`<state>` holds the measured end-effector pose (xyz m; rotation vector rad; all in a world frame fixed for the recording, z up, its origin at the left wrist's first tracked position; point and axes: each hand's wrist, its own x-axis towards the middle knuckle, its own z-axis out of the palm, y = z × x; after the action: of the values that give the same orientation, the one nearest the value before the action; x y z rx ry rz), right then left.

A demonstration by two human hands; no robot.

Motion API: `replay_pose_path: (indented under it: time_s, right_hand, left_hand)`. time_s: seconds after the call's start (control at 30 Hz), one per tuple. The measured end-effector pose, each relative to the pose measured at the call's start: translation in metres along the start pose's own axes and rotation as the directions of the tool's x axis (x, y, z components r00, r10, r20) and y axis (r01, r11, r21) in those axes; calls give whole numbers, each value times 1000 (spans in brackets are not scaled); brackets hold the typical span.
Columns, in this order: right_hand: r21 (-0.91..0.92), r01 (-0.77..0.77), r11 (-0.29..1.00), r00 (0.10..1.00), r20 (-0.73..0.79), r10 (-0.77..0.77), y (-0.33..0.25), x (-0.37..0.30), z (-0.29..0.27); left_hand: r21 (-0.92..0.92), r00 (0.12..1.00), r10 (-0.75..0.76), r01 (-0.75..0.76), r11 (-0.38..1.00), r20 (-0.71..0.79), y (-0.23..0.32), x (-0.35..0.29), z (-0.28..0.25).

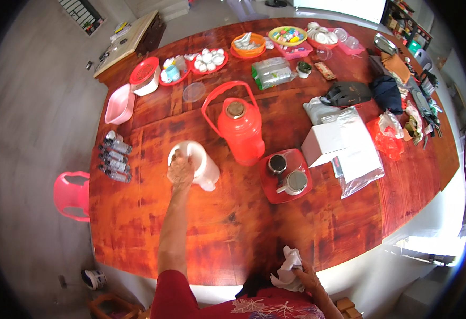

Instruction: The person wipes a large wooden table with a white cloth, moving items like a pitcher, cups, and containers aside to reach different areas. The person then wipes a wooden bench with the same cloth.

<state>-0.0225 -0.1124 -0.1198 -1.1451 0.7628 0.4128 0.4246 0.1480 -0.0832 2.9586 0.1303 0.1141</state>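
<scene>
Left of centre on the wooden table (328, 223), touching the mouth of a white container (206, 169) with the left hand (180, 169); cannot tell whether clamped on it or loose. At the near edge, clutching a crumpled white wipe (287, 272) in the right hand (308, 280). Right of the container, a red flask (247, 137); farther right, a red tray (298, 158) with mugs (297, 182); far left, small bottles (115, 159).

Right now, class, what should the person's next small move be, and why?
Perhaps bring the crumpled white cloth or tissue to the white container: the right hand holds it near the table edge, while the left hand is at the container's rim.
</scene>
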Motion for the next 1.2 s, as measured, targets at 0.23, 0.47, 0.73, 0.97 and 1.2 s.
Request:
replay_pose_path:
  time_s: [0.23,0.47,0.73,0.97,1.2]
  right_hand:
    - [-45,34,998,999,-16,-35,22,10,-18]
    - [-199,89,976,995,-21,-95,23,6,-19]
    - [-454,247,856,910,-195,-366,44,25,-50]
    - [-603,89,792,830,-395,-394,15,54,-53]
    - [-965,191,179,822,58,-566,130,83,-35]
  left_hand:
    - [126,998,-7,14,992,-54,9,-13,2]
    - [-34,986,23,-29,999,-163,-22,-4,41]
    - [-58,943,88,-112,992,-322,-12,-14,35]
    - [-661,921,348,-371,652,-174,17,-176,77]
    - [-689,605,539,21,725,586,20,-376,174]
